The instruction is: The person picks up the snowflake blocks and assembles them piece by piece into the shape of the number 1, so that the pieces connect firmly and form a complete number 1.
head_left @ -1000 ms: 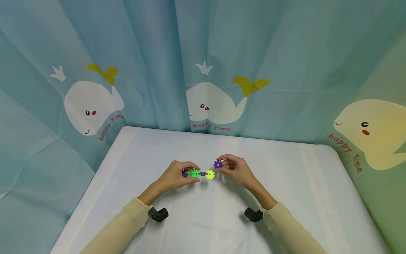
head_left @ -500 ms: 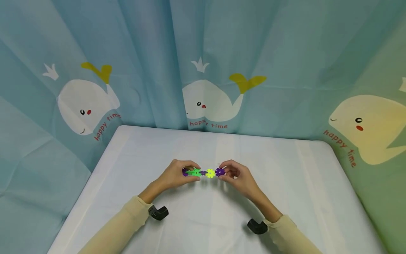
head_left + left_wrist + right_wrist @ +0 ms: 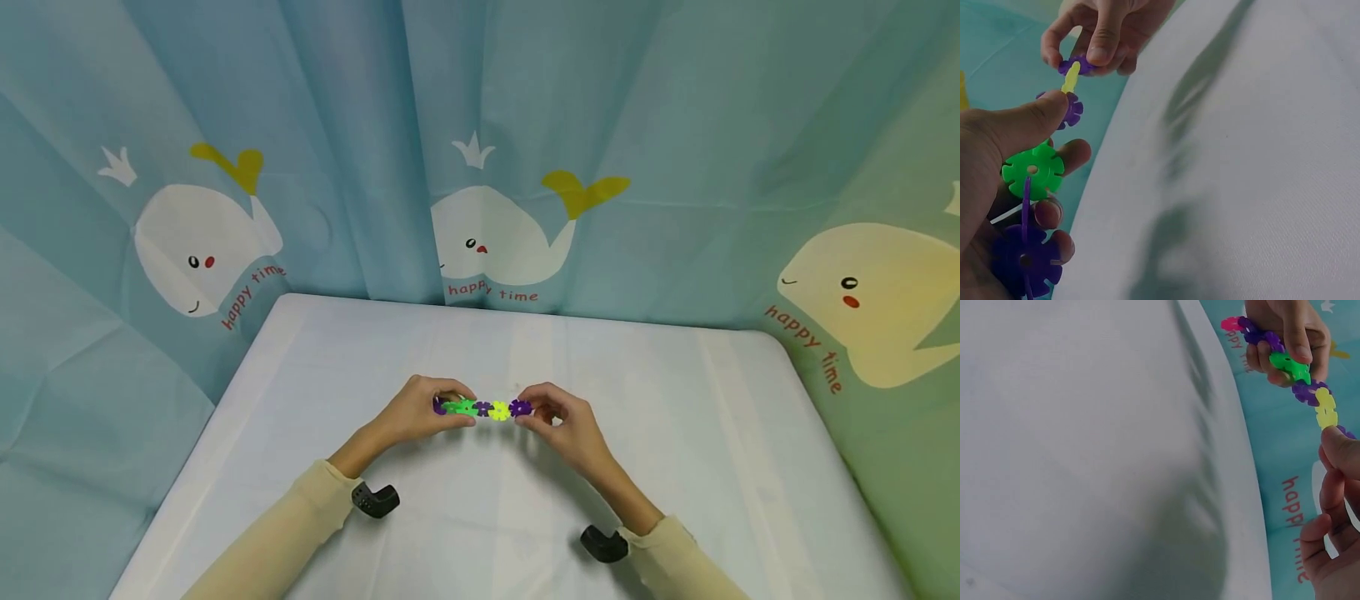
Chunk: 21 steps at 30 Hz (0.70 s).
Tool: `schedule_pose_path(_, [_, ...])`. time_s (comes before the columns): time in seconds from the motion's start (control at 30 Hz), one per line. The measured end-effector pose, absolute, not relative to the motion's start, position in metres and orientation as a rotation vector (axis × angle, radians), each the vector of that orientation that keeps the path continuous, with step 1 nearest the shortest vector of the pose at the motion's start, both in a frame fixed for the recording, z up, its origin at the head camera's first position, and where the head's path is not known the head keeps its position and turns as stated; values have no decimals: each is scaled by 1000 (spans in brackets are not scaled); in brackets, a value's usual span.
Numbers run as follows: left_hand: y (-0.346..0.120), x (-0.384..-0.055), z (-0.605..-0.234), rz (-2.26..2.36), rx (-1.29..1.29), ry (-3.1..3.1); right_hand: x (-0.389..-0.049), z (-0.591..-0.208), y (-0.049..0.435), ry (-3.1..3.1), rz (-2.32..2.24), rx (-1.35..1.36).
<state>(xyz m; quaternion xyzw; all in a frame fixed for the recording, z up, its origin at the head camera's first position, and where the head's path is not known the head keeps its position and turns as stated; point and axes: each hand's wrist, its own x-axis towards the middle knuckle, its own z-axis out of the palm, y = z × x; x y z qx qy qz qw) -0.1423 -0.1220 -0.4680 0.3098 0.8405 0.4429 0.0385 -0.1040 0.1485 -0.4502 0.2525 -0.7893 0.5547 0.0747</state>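
Note:
A chain of notched plastic snowflake discs runs between the two hands above the table. My left hand (image 3: 416,411) grips its left part, around a green disc (image 3: 1050,165) and purple discs (image 3: 1007,250). Beyond the left fingertips come a small purple disc (image 3: 483,409) and a yellow disc (image 3: 500,411). My right hand (image 3: 567,419) pinches a purple disc (image 3: 521,407) by its edge, and this disc meets the yellow one in the left wrist view. In the right wrist view a pink disc (image 3: 1230,324) shows at the chain's far end.
Under the hands lies a table with a white cover (image 3: 360,350). A blue-green curtain (image 3: 360,150) printed with whales hangs behind and beside it. Black wrist devices sit at the left wrist (image 3: 377,501) and the right wrist (image 3: 603,544).
My right hand has brought its purple disc down against the yellow disc's right side. The yellow disc has tilted slightly. My left hand keeps its grip, almost still.

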Motion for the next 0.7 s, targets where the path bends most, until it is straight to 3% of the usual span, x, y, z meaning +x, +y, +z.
schedule_pose_path(0.7, [-117, -141, -468, 1280, 956, 2571, -95, -457, 144, -2326, 1572, 683])
